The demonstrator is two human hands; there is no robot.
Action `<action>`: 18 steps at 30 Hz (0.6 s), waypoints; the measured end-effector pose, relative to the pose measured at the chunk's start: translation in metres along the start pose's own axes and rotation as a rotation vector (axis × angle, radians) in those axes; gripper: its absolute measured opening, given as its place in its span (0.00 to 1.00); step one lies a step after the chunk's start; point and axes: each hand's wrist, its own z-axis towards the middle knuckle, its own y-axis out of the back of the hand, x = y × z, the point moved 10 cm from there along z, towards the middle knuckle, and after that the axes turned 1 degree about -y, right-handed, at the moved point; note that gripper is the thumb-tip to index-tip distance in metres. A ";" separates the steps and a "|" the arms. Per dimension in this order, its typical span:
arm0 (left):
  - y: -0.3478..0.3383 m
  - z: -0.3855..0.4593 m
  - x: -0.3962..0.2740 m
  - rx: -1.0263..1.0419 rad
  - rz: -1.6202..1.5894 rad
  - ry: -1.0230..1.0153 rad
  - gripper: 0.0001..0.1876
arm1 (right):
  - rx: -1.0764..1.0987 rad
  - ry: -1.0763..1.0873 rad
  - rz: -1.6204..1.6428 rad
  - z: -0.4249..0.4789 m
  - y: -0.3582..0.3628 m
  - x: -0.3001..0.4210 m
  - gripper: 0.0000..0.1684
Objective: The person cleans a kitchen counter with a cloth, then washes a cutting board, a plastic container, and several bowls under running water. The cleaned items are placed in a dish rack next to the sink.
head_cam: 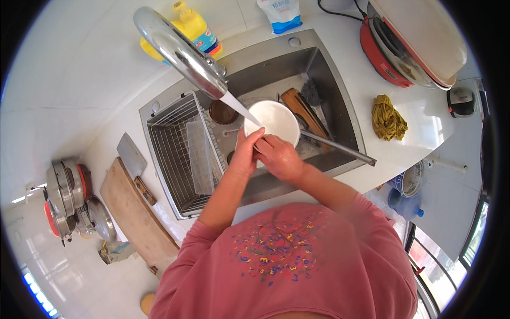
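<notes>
Water from the chrome faucet (187, 56) runs in a stream into a white bowl (275, 115) over the stainless steel sink (334, 75). My left hand (246, 153) grips the bowl at its near left side, thumb over the rim. At the near rim, my right hand (281, 157) has its fingers curled on the bowl, close against my left thumb. Both hands are wet. Under and beyond the bowl lie a wooden-handled utensil (305, 113), a dark scouring pad (310, 91) and a brown round dish (222, 111). A metal rod-like handle (338, 147) sticks out over the sink's right edge.
A wire basket (171, 139) with a clear plastic container (200, 159) fills the sink's left side. Left of it lie a cleaver (133, 155) and a wooden cutting board (133, 215). A yellow pump bottle (199, 30), crumpled cloth (387, 118) and red electric cooker (382, 60) stand around the sink.
</notes>
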 end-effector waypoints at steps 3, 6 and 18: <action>0.007 0.008 0.006 0.077 0.059 0.156 0.29 | 0.056 0.016 0.117 -0.002 0.002 0.000 0.16; 0.004 -0.004 -0.021 0.114 0.145 0.140 0.29 | 0.145 0.300 -0.152 -0.012 0.005 0.000 0.15; 0.010 0.002 -0.022 0.052 0.151 0.026 0.32 | 0.132 0.253 -0.137 -0.011 0.006 0.006 0.21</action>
